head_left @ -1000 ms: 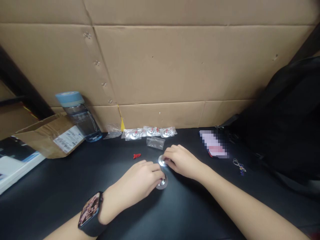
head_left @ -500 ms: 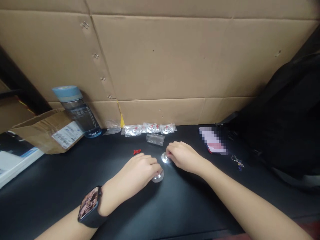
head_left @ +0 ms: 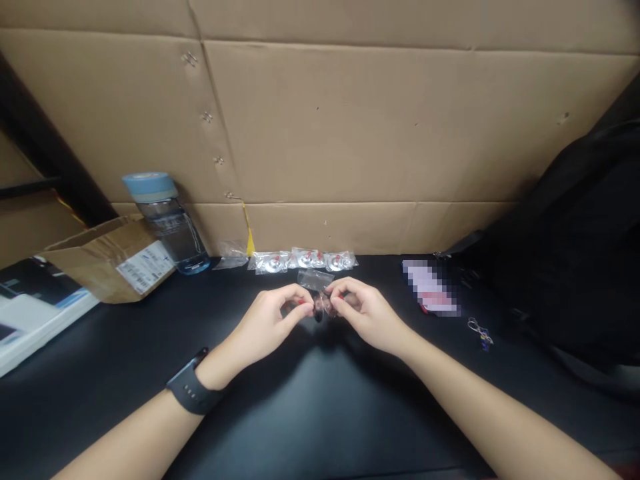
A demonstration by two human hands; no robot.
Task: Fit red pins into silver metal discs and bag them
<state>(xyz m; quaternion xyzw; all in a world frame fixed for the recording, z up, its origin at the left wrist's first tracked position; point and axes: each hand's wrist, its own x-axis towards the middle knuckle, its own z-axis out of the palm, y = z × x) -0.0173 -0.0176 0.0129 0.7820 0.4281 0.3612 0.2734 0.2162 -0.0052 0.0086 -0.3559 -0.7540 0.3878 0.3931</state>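
Observation:
My left hand [head_left: 273,320] and my right hand [head_left: 363,312] are raised a little above the black table [head_left: 320,413] and meet at its middle. Each pinches a small round metal disc [head_left: 320,308]; the two discs are held edge-up and close together between the fingertips. Whether they touch is not clear. A black watch sits on my left wrist. Just behind the hands lies a small clear plastic bag [head_left: 315,279]. A small red piece shows behind my left fingers.
Several bagged metal discs [head_left: 303,260] line the cardboard wall [head_left: 350,133]. A blue-lidded water bottle [head_left: 167,223] and a torn cardboard box [head_left: 107,263] stand at the left, a black backpack [head_left: 570,240] at the right, with a small keyring [head_left: 480,331] in front of it.
Both hands lifted the two metal discs off the table and brought them together, turned on edge. My left wrist rotated so the watch face points away.

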